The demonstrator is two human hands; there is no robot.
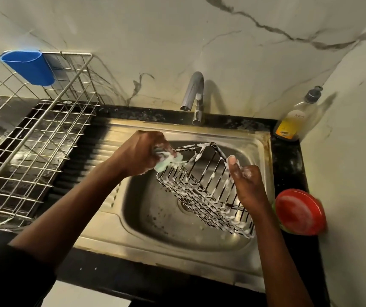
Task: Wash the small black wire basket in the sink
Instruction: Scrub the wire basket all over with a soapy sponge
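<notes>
Over the sink [133, 127], right hand [247, 185] fingers grip the foamy wire basket [202, 187]; left hand [139, 154] fingers clutch a sponge [166, 161].

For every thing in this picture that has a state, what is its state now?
Wire basket: foam-coated, tilted, held over the sink.
Sponge: soapy, pressed against the basket's corner.
Left hand: grips the sponge.
Right hand: holds the basket's rim.
Tap: no water visible running.
Soap bottle: upright, partly full.
Red-lidded jar: closed.
Blue cup: hung on the dish rack.
</notes>
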